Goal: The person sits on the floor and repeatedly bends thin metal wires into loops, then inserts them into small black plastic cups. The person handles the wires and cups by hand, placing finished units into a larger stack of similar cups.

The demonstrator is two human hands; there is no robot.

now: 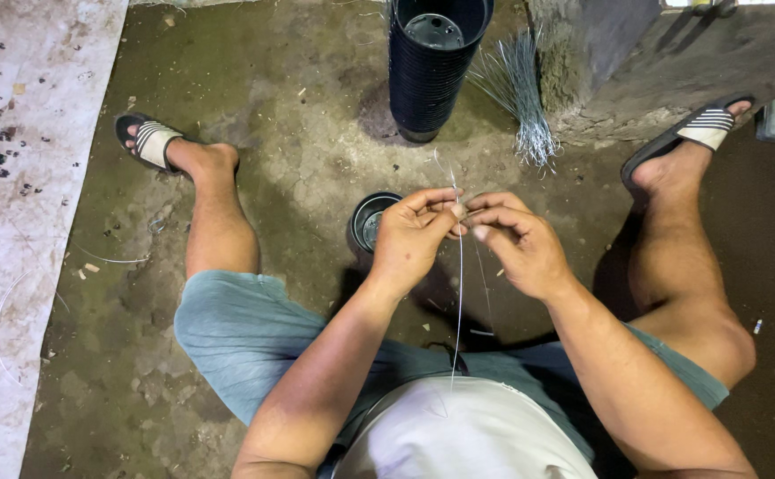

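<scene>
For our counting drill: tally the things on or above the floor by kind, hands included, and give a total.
Hands: 2, left and right, both pinching one wire
Held wire: 1
Wire bundle: 1
Pot stack: 1
Single pot: 1
Sandals: 2
Total: 8

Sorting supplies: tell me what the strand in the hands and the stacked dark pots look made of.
Strand: thin bare metal wire by its look, pale grey, glinting, holding a stiff line.
Stacked pots: probably thin moulded plastic, dark with a slight sheen and closely nested rims.
</scene>
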